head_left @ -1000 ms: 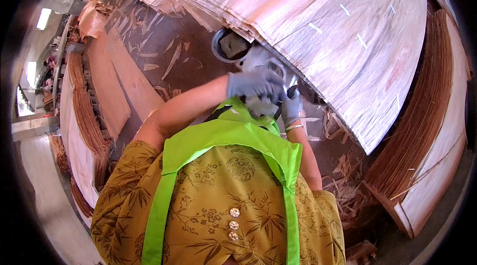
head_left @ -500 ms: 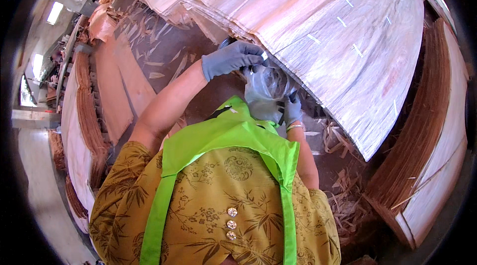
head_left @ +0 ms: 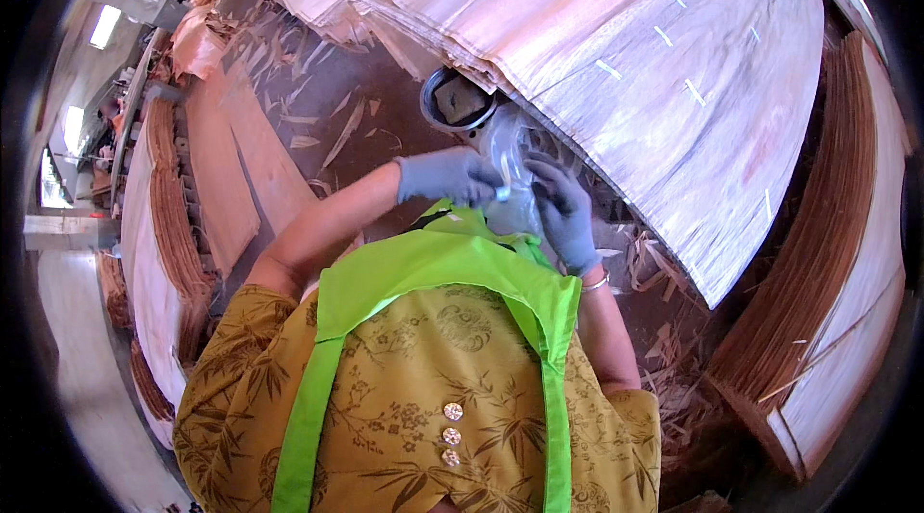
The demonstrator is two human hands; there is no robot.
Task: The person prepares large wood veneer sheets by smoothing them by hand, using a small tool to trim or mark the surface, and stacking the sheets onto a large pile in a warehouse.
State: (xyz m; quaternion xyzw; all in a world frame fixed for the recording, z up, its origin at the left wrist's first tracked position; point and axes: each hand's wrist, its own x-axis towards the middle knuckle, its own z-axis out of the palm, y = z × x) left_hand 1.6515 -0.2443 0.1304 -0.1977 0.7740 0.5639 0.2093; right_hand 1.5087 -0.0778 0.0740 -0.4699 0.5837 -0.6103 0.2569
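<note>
My left hand (head_left: 445, 176), in a grey glove, is closed on a small white strip (head_left: 501, 193) at its fingertips. A clear, crumpled plastic bag (head_left: 508, 159) lies in front of my chest, between my two hands. My right hand (head_left: 568, 215), gloved in grey too, has its fingers bent round the right side of the bag. Just beyond the bag is a round dark pot (head_left: 429, 107) with a metal rim and a brown block (head_left: 460, 101) inside. A bright green apron (head_left: 433, 268) bulges below my hands and covers part of the bag's lower end.
A large stack of thin wood veneer sheets (head_left: 616, 22) spreads ahead and to the right, with short white tape strips on top. More veneer stacks stand at the right (head_left: 818, 224) and left (head_left: 159, 215). Wood scraps (head_left: 346, 138) litter the floor.
My left hand has drawn back toward my chest, uncovering the pot and block. The right hand has come up and turned, its fingers now over the bag's side.
</note>
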